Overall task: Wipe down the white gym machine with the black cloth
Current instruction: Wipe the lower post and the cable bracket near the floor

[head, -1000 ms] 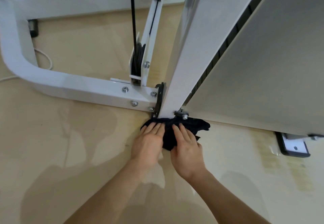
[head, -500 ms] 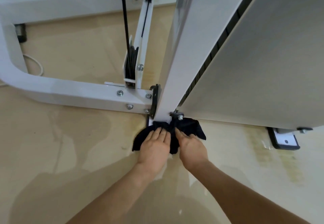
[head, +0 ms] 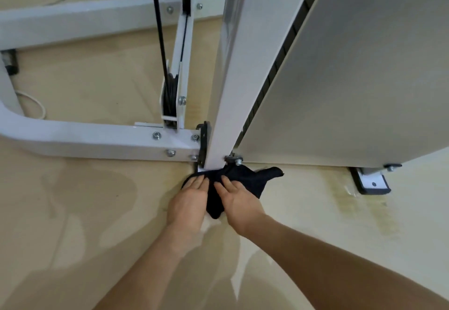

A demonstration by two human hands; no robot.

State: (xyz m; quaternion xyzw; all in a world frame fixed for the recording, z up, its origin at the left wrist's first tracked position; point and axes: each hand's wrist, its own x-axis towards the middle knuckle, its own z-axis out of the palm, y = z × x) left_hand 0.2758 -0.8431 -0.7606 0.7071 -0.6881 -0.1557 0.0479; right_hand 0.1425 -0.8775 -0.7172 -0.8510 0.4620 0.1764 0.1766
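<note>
- white gym machine: wiping is down at the very foot of the upright; can't tell what's clean, guessing the rails are left
- black cloth: bunched on the floor, touching that foot
- left hand, right hand: both flat, fingers straight, pressing the cloth, no grip

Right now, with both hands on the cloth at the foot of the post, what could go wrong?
The cloth lies right by the bolt at the foot of the post; it could snag there.
The left hand and right hand press flat-fingered near the black bracket; a knuckle may scrape its edge.
Most of the cloth rests on the floor, so it may smear floor dirt onto the post.
</note>
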